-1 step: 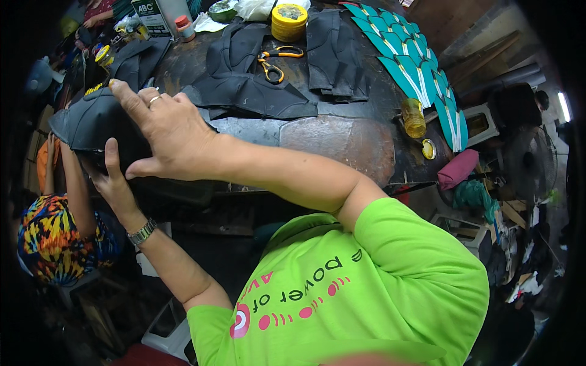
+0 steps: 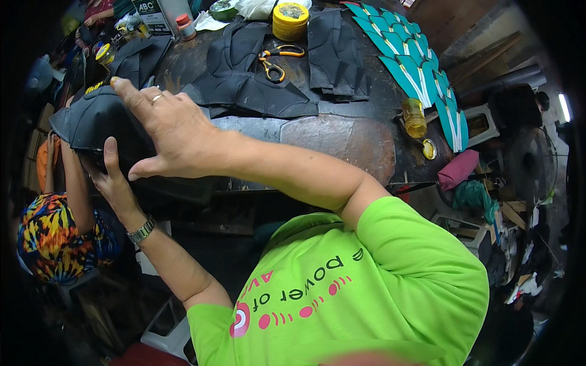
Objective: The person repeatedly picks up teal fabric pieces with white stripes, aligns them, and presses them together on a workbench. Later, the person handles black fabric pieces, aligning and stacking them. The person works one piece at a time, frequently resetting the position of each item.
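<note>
At the table's left edge, my left hand (image 2: 116,186) holds a black, moulded piece that looks like a shoe upper (image 2: 97,122). Its thumb presses on the near side, while the fingers are mostly hidden behind. My right hand (image 2: 180,131), wearing a ring, reaches across and lies against the piece's right side. The index finger is stretched along the top and the thumb stands well apart; the other fingertips are hidden. More flat black pieces (image 2: 250,91) lie beside my right hand, with orange-handled scissors (image 2: 274,64) among them.
The dark table (image 2: 244,129) carries a yellow tub (image 2: 290,23), another black stack (image 2: 336,61) and rows of teal pieces (image 2: 406,55). A yellow jar (image 2: 414,119) stands near the right edge, its lid (image 2: 429,149) beside it. Another person in a bright patterned garment (image 2: 58,238) sits close at left.
My right hand has shifted very slightly to the right. The black piece is almost unmoved, still in my left hand.
</note>
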A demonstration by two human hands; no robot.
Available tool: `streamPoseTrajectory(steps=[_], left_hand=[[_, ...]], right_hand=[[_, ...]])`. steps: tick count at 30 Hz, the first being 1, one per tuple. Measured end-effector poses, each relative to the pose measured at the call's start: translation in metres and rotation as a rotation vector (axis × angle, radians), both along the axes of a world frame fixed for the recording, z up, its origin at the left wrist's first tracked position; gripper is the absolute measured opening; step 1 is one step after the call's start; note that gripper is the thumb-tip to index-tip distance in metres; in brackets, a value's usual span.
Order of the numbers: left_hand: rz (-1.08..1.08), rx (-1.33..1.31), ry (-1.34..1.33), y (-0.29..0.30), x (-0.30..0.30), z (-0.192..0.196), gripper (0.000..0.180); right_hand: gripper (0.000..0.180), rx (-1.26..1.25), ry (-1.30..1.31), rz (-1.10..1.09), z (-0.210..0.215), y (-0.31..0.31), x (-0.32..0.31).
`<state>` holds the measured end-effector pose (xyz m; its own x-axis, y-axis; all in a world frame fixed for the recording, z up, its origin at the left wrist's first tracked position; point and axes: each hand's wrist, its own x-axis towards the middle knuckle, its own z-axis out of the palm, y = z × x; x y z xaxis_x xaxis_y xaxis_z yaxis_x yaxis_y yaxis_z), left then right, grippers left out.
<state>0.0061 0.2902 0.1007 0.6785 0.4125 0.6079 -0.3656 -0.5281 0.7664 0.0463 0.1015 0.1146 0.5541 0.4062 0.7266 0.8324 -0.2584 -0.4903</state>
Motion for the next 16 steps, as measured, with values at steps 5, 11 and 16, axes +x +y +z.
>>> streamPoseTrajectory(steps=[5,11,16], left_hand=[[0.036,-0.009,0.013,-0.003,-0.002,0.001,0.08],[0.046,-0.021,-0.007,-0.003,-0.002,-0.003,0.084],[-0.045,0.024,-0.089,-0.003,0.006,-0.002,0.09]], right_hand=[[0.103,0.169,-0.053,-0.059,-0.02,-0.059,0.067],[0.112,-0.185,0.576,-0.203,-0.079,-0.139,0.113],[0.119,-0.399,0.276,-0.223,-0.134,-0.149,0.112]])
